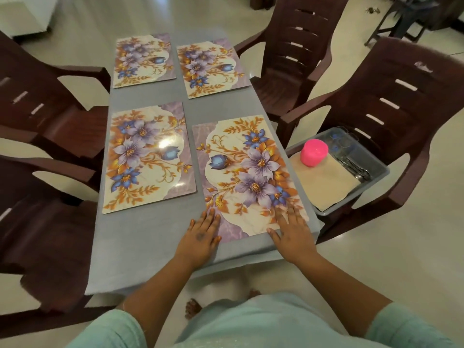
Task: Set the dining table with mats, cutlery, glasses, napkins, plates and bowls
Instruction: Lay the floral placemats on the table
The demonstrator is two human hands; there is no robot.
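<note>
Several floral place mats lie on the grey-blue table [140, 247]. The near right mat [246, 172] has both my hands flat on its near end. My left hand [202, 234] presses its near left corner with straight fingers. My right hand [292, 227] lies spread on its near right corner. The near left mat [148, 156] and the two far mats [144, 60] [209, 69] lie untouched. A grey tub [376, 177] on the right chair holds beige napkins [324, 182], a pink cylinder [314, 153], cutlery [356, 169] and clear glasses [344, 139].
Dark brown plastic chairs stand round the table: two on the left [50, 116] [45, 222], two on the right [296, 56] [391, 101]. The near right chair carries the tub. My bare feet [193, 307] stand on the pale tiled floor below the table's near edge.
</note>
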